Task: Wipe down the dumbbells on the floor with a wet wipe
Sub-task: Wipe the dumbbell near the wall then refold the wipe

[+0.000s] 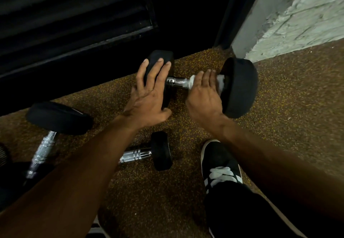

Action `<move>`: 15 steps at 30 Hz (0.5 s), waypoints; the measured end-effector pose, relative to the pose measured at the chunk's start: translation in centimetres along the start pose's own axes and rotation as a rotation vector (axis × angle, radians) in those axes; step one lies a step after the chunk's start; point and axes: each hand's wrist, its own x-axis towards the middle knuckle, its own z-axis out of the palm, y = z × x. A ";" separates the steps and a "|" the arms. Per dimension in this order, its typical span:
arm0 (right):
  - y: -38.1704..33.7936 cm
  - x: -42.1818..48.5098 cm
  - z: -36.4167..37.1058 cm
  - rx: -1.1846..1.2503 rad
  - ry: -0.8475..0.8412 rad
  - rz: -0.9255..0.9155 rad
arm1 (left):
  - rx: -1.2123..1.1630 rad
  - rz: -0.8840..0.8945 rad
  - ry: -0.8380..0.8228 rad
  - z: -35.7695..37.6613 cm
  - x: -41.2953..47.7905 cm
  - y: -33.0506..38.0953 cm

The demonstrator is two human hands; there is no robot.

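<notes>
L hand (149, 98) lies over the L head of the far dumbbell (176, 82), fingers spread and near straight across the black rubber, thumb low at its near edge. R hand (204, 96) curls round the chrome handle w/ a white wet wipe (221, 80) under the fingers, right up against the R head; wipe shows at both sides of the hand. Dumbbell sits on speckled brown floor (288, 107). 2nd dumbbell (160, 151) lies nearer, partly hidden by L forearm. 3rd dumbbell (57, 118) far L, angled. Black shoe (219, 155) w/ white laces just below R wrist. Dark slatted panel (74, 14) behind, pale brick wall (307, 14) top R.
</notes>
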 end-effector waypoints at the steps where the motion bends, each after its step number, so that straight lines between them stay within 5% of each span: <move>1: 0.1 0.3 -0.1 0.006 0.001 -0.001 | 0.003 0.002 -0.003 0.0 -0.1 0.0; 4: 0.6 -1.2 0.8 0.083 0.054 -0.064 | 0.016 0.004 -0.007 0.1 -0.2 0.0; 7: 0.8 -3.2 2.1 0.408 0.089 -0.058 | 0.021 -0.001 -0.011 0.2 -0.4 -0.1; 15: -2.3 -2.8 1.2 1.077 0.109 0.481 | -0.004 0.019 0.020 0.2 -0.1 -0.1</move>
